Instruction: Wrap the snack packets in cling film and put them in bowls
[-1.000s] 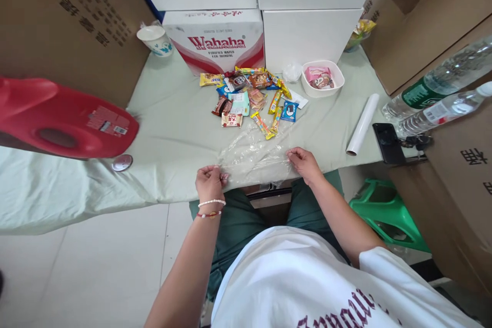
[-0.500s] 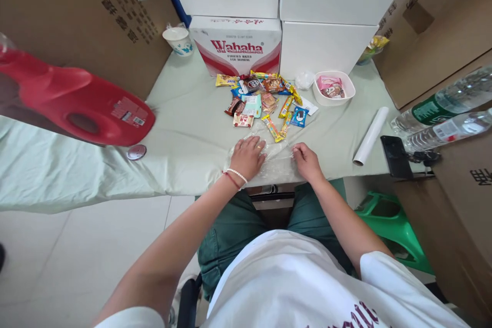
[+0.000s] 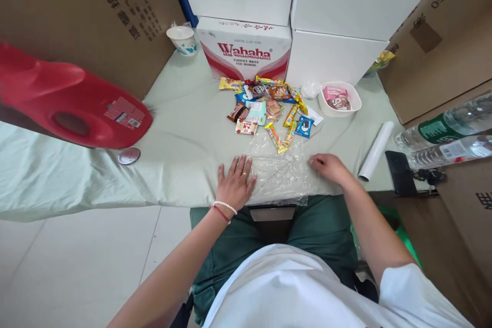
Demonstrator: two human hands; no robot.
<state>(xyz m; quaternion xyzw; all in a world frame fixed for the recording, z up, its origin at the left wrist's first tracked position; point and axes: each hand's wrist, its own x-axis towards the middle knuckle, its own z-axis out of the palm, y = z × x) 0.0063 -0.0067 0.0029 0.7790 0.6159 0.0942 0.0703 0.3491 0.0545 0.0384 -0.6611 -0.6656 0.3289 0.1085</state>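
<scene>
A clear, crinkled plastic sheet or bag point(image 3: 280, 177) lies flat at the table's front edge; I cannot tell which. On its left side rests my left hand point(image 3: 235, 183), palm down with fingers spread. My right hand point(image 3: 326, 167) is closed at the sheet's right edge, thumb and fingers pinched together; what they hold is hard to see, but the film reaches them. Just beyond the sheet is a pile of wrapped snacks point(image 3: 264, 107), with yellow stick packets point(image 3: 273, 137) and a blue packet point(image 3: 304, 126) at its near side.
Behind the snacks stand a Wahaha carton point(image 3: 246, 54) and white boxes. A white bowl point(image 3: 357, 107) holds pink packets. To the right are a white roll point(image 3: 376, 151), a phone point(image 3: 400, 171) and water bottles point(image 3: 442, 130). A red jug point(image 3: 92, 74) and paper cup point(image 3: 182, 41) stand left.
My hands have moved apart, the left one leftward and the right one rightward. More of the plastic now shows, spread out between them. The view has shifted slightly.
</scene>
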